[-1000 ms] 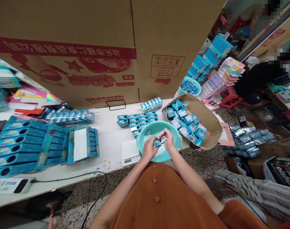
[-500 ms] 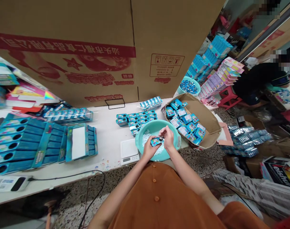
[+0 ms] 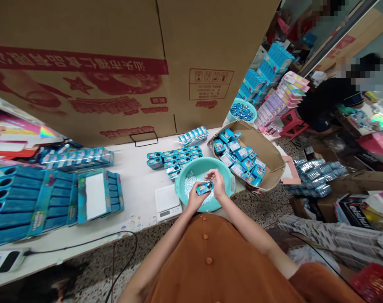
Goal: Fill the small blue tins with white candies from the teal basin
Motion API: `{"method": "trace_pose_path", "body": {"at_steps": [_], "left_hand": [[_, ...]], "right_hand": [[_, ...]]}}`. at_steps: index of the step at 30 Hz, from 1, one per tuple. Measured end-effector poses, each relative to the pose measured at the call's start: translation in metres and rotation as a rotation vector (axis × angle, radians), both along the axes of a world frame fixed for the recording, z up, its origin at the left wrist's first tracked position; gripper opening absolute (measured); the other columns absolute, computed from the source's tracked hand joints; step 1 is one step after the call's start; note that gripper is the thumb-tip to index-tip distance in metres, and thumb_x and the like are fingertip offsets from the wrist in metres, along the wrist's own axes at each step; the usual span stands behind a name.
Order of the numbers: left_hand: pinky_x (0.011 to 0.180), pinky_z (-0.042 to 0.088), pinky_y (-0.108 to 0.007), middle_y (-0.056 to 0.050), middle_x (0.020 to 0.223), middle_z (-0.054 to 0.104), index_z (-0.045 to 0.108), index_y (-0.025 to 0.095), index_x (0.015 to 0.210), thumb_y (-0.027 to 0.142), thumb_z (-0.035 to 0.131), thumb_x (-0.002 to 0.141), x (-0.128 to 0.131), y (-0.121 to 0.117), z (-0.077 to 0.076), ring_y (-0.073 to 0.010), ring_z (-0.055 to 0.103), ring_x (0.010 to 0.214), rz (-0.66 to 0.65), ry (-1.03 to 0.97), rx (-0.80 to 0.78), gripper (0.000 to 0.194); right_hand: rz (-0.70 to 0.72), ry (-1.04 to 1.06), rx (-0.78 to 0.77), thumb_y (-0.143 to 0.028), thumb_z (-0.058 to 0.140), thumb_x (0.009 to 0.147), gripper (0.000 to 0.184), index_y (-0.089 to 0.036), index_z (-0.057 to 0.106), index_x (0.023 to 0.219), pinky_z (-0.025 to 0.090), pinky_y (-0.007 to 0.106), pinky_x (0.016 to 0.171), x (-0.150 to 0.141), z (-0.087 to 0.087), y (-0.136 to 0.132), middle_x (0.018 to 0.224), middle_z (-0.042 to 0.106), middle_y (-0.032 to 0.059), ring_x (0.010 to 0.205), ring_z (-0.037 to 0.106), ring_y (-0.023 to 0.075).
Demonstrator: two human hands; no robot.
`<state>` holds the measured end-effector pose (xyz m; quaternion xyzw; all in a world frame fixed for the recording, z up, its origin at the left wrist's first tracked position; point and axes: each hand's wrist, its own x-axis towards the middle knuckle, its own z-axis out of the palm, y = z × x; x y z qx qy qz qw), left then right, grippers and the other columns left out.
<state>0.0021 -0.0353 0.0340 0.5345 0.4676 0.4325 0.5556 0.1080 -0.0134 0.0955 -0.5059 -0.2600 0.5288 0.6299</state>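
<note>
My left hand (image 3: 195,198) is closed round a small blue candy box (image 3: 204,188). The box lies tilted in its grip, with a dark round opening at the right end. Close beside that opening, my right hand (image 3: 219,184) is cupped with its fingers curled in. What it holds, if anything, is hidden. Both hands are over a turquoise basin (image 3: 177,187), where small white candies (image 3: 189,182) lie in a loose heap. Just behind the basin, several matching blue boxes (image 3: 170,159) are lined up in rows on the white table (image 3: 137,168).
A white scale (image 3: 167,203) sits left of the basin. To the right, an open carton (image 3: 275,168) holds several blue boxes. Large cardboard (image 3: 115,25) stands behind the table. Stacked blue display boxes (image 3: 30,198) occupy the left side. Another person (image 3: 320,103) sits far right.
My right hand has drawn slightly back from the box opening and its fingers have curled. White pieces seen at the opening before no longer show there. The whole view has shifted somewhat.
</note>
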Motion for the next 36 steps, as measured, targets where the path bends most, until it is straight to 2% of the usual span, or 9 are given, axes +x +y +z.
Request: {"method": "trace_pose_path", "body": {"at_steps": [5,8,10,14,18,22,27,32,36], "left_hand": [[0.087,0.044,-0.034,-0.005,0.1,0.063,0.056,0.02,0.097,0.031,0.073,0.065,-0.004,-0.001,-0.006,-0.0202,0.059,0.097,-0.014,0.016,-0.004,0.038],[0.082,0.046,-0.031,-0.003,0.096,0.063,0.055,0.02,0.095,0.034,0.075,0.063,-0.012,-0.001,-0.01,-0.0188,0.06,0.091,0.055,0.028,-0.072,0.04],[0.079,0.047,-0.029,-0.002,0.093,0.062,0.055,0.02,0.094,0.036,0.076,0.061,-0.023,-0.004,-0.011,-0.0176,0.06,0.087,0.123,0.053,-0.125,0.042],[0.077,0.049,-0.028,0.0,0.088,0.063,0.055,0.021,0.093,0.038,0.077,0.058,-0.053,-0.013,-0.01,-0.0161,0.062,0.082,0.272,0.098,-0.227,0.045],[0.081,0.051,-0.031,-0.001,0.09,0.065,0.055,0.021,0.097,0.038,0.079,0.056,-0.079,-0.014,-0.008,-0.0167,0.063,0.084,0.396,0.117,-0.317,0.05],[0.092,0.048,-0.038,-0.007,0.112,0.061,0.054,0.022,0.105,0.037,0.079,0.056,-0.091,-0.006,-0.015,-0.0209,0.061,0.101,0.434,0.105,-0.321,0.057],[0.107,0.035,-0.042,-0.01,0.141,0.037,0.059,0.02,0.095,0.036,0.081,0.052,-0.094,0.008,-0.033,-0.0274,0.043,0.126,0.373,0.231,-0.275,0.051],[0.109,0.031,-0.043,-0.011,0.141,0.036,0.059,0.02,0.096,0.036,0.081,0.051,-0.088,0.02,-0.046,-0.0283,0.039,0.129,0.239,0.211,-0.312,0.053],[0.11,0.029,-0.043,-0.01,0.135,0.041,0.059,0.02,0.095,0.035,0.081,0.051,-0.08,0.028,-0.049,-0.0269,0.039,0.129,0.24,0.201,-0.302,0.051]], "right_hand": [[0.011,-0.006,0.001,-0.055,0.047,0.083,0.039,-0.019,0.061,0.075,0.047,0.029,0.068,-0.001,-0.013,0.0,0.07,0.062,0.0025,0.067,0.058,0.0163],[-0.039,-0.024,-0.092,-0.06,0.044,0.081,0.044,-0.019,0.059,0.073,0.047,0.03,0.065,0.007,-0.036,0.005,0.068,0.062,0.0028,0.064,0.058,0.0165],[-0.048,-0.185,-0.212,-0.06,0.041,0.081,0.044,-0.02,0.057,0.072,0.047,0.029,0.063,0.02,-0.06,0.004,0.067,0.061,0.0029,0.062,0.058,0.0166],[0.206,-0.723,-0.424,-0.05,0.035,0.083,0.039,-0.02,0.055,0.068,0.044,0.027,0.063,0.052,-0.107,-0.01,0.069,0.063,0.003,0.066,0.058,0.0174],[0.316,-0.878,-0.48,-0.037,0.047,0.08,0.026,-0.02,0.053,0.061,0.041,0.027,0.07,0.069,-0.132,-0.026,0.067,0.06,0.0015,0.072,0.056,0.0178],[0.432,-0.985,-0.468,-0.029,0.046,0.085,0.022,-0.02,0.056,0.069,0.038,0.027,0.081,0.068,-0.139,-0.028,0.08,0.062,0.0033,0.084,0.055,0.0176],[0.679,-1.15,-0.366,-0.036,0.05,0.087,0.02,-0.019,0.062,0.085,0.038,0.027,0.085,0.063,-0.136,-0.033,0.092,0.062,0.0054,0.093,0.054,0.0183],[1.009,-1.433,-0.114,-0.046,0.056,0.084,0.035,-0.017,0.061,0.103,0.038,0.033,0.089,0.071,-0.126,-0.05,0.104,0.061,0.0097,0.1,0.053,0.0228],[1.014,-1.531,-0.039,-0.044,0.055,0.085,0.034,-0.016,0.061,0.104,0.038,0.034,0.091,0.086,-0.117,-0.06,0.106,0.061,0.0104,0.102,0.052,0.0239]]}}
